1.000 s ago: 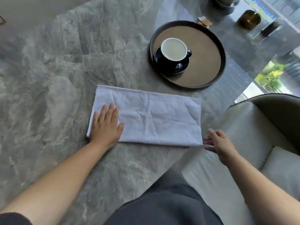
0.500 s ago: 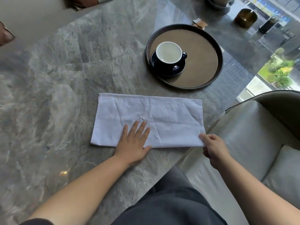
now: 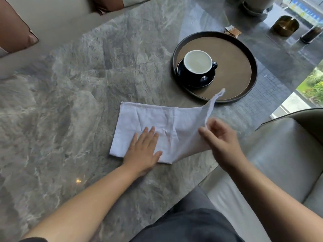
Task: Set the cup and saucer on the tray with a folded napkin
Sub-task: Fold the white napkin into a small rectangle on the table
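A white cloth napkin point(image 3: 157, 119) lies on the grey marble table, folded into a long rectangle. My left hand point(image 3: 143, 151) presses flat on its near middle, fingers spread. My right hand point(image 3: 222, 137) pinches the napkin's right end and holds it lifted off the table, the corner flapping up toward the tray. A round dark tray point(image 3: 244, 55) with a brown inner surface sits behind the napkin. On its left part stands a dark blue cup point(image 3: 198, 64) with a white inside, upright on a matching saucer point(image 3: 206, 81).
Behind the tray are a small brown packet point(image 3: 233, 30), a brass dish point(image 3: 285, 25), a dark bottle point(image 3: 311, 34) and a plant pot base point(image 3: 257, 7). A grey armchair point(image 3: 279, 154) stands at the right by the table edge. Brown cushions point(image 3: 15, 34) are at far left.
My left hand slid right along the napkin to its middle. My right hand took hold of the napkin's right end and lifted it up and leftward.
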Available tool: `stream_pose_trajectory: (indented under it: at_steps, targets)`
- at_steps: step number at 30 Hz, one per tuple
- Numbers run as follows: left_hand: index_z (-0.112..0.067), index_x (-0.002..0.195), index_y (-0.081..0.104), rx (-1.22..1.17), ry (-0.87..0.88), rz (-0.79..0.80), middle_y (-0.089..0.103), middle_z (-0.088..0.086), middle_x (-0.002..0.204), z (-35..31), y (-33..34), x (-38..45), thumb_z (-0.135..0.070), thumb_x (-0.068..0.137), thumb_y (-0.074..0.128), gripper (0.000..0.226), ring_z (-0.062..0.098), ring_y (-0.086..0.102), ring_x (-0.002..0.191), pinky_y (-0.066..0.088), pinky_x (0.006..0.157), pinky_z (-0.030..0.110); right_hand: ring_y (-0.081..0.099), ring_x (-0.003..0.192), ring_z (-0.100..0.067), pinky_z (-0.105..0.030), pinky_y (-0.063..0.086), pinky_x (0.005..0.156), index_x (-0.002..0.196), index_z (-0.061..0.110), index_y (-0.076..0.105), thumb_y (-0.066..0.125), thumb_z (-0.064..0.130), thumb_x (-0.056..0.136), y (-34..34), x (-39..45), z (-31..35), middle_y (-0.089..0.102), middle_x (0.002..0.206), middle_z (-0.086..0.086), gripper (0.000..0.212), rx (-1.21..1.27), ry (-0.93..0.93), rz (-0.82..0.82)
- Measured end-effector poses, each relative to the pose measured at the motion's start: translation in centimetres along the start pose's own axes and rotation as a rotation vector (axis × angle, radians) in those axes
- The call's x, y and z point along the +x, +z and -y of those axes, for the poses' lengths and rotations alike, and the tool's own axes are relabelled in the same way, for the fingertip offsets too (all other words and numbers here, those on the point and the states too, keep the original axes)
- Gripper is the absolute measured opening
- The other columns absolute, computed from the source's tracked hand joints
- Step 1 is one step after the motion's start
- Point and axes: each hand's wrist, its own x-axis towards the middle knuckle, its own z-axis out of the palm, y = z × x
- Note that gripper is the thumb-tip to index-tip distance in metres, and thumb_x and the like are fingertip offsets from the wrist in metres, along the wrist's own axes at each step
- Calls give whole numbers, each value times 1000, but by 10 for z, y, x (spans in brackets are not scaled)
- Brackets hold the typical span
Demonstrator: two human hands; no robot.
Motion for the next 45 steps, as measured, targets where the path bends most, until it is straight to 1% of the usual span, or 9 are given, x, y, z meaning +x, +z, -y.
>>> stream_pose_trajectory:
  at_steps: [8, 13, 20, 26, 30, 35, 38, 43, 45]
  targets:
    - [-16, 149, 16, 23, -360, -70, 4, 5, 160, 60, 3, -28, -49, 93, 35, 68, 25, 0, 146, 2, 115, 52, 54, 72, -12, -28, 44, 70, 72, 16, 52, 62, 31, 82, 112, 40, -5, 54, 71, 5, 21, -390, -63, 207]
    - [-16, 148, 16, -24, -364, -75, 5, 6, 160, 64, 14, -32, -50, 91, 33, 69, 27, 1, 146, 1, 115, 54, 53, 73, -14, -32, 44, 69, 74, 11, 54, 64, 26, 86, 159, 54, -25, 58, 75, 0, 22, -529, -51, 322]
    - [-14, 149, 8, 26, -344, -69, 1, 5, 160, 72, 23, -32, -52, 89, 17, 72, 26, -5, 145, -4, 114, 52, 53, 75, -11, -20, 42, 69, 77, 20, 49, 59, 32, 90, 171, 53, -20, 53, 76, 6, 21, -255, -128, 122]
    - [-15, 149, 10, -50, -263, -110, 19, 5, 157, 80, 15, -38, -39, 89, 15, 66, 26, 8, 145, 1, 115, 47, 52, 80, -17, -33, 44, 75, 77, 15, 51, 63, 23, 89, 194, 48, -38, 53, 81, 1, 18, -429, -251, 333]
    - [-6, 119, 62, -500, -220, -421, 57, 12, 132, 103, -2, -48, -12, 87, 45, 37, 28, 50, 125, 35, 108, 43, 53, 79, -16, -40, 45, 78, 74, 17, 56, 55, 38, 92, 193, 51, -58, 58, 78, 3, 27, -589, -138, 439]
    - [-21, 81, 61, -781, -575, -428, 62, -5, 77, 104, -20, -45, -42, 88, 36, 34, 20, 58, 77, 42, 66, 31, 58, 88, -15, -35, 43, 87, 81, 17, 65, 39, 43, 98, 183, 55, -57, 67, 89, 3, 40, -622, -181, 600]
    - [-29, 96, 57, -868, -675, -290, 62, -7, 73, 102, -21, -38, -57, 86, 44, 32, 19, 59, 76, 44, 67, 32, 60, 95, -14, -32, 45, 86, 91, 17, 69, 48, 39, 96, 178, 58, -58, 69, 97, 2, 31, -635, -194, 615]
    - [-25, 122, 52, -878, -560, -283, 61, -11, 78, 96, -36, -38, -24, 88, 57, 34, 12, 59, 78, 42, 68, 23, 62, 92, -24, -42, 49, 81, 93, 9, 67, 64, 13, 87, 166, 81, -49, 68, 96, -6, 8, -641, -270, 383]
    - [-28, 125, 52, -844, -430, -324, 66, -14, 94, 92, -46, -41, -20, 90, 56, 37, 6, 59, 86, 41, 71, 14, 59, 108, -29, -41, 47, 93, 111, 6, 63, 64, 3, 83, 162, 101, -37, 64, 114, -10, 28, -661, -292, 368]
